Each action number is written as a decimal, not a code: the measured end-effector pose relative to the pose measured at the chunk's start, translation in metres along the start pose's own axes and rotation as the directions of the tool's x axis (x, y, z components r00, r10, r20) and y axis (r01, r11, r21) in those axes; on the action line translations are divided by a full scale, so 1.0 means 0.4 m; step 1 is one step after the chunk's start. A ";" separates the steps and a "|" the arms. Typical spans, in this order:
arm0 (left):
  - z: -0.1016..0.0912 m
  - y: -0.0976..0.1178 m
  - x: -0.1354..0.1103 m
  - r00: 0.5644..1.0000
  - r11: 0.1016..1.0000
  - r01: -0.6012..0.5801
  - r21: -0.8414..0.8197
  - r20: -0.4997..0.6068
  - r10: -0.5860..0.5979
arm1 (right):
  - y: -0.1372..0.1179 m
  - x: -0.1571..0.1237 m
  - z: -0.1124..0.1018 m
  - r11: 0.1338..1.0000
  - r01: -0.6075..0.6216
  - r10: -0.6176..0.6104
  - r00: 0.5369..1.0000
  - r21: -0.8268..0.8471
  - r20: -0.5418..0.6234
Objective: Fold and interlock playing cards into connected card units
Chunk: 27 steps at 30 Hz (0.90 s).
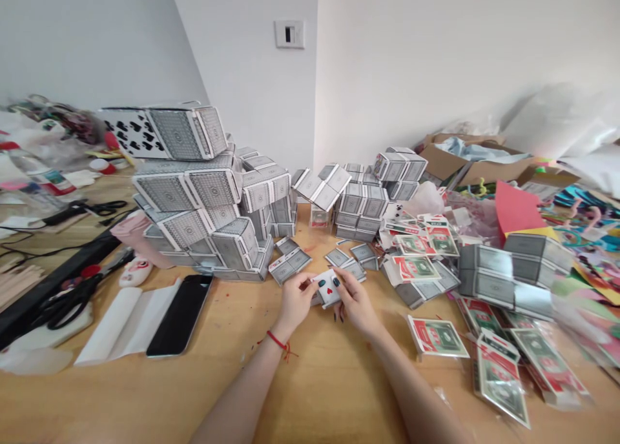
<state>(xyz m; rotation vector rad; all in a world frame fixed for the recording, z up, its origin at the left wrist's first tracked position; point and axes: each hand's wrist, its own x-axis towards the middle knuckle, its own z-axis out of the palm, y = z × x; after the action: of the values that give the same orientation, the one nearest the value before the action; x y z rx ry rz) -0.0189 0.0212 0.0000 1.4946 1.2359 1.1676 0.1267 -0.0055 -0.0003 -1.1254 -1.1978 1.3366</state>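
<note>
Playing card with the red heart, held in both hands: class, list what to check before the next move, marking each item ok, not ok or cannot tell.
1. Grip on the white playing card with a red heart by left hand and right hand: ok.
2. Card's face turned up to the camera: ok.
3. Card flat or folded: cannot tell.
4. The black flat phone lying apart from both hands: ok.
5. The pile of grey patterned card cubes stacked squarely: not ok, upper layers tilt.

Forearms stretched forward, left hand (294, 300) meeting right hand (355, 304), fingers (345, 280) pinched together
</note>
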 end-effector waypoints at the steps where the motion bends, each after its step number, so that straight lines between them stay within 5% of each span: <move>1: -0.001 0.003 0.000 1.000 1.000 0.000 -0.006 0.013 0.000 | -0.005 -0.003 0.001 1.000 -0.004 0.004 1.000 0.009 0.017; 9: 0.025 0.011 -0.010 0.986 0.973 0.130 -0.192 -0.075 -0.147 | -0.007 0.000 0.010 0.989 -0.043 0.037 0.998 0.141 0.044; 15: 0.047 0.021 -0.037 0.995 0.985 0.016 -0.170 -0.096 -0.033 | -0.012 -0.004 0.020 0.971 -0.046 0.038 0.998 0.236 0.040; 27: 0.055 0.039 -0.060 0.995 0.968 0.032 -0.248 -0.084 -0.054 | -0.007 -0.017 0.043 0.935 -0.160 0.143 0.987 0.315 0.074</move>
<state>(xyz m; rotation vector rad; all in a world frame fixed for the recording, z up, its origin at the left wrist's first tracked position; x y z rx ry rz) 0.0040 -0.0057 0.0071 1.2367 1.1297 1.3197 0.1104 -0.0136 0.0042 -0.9672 -0.8992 1.6198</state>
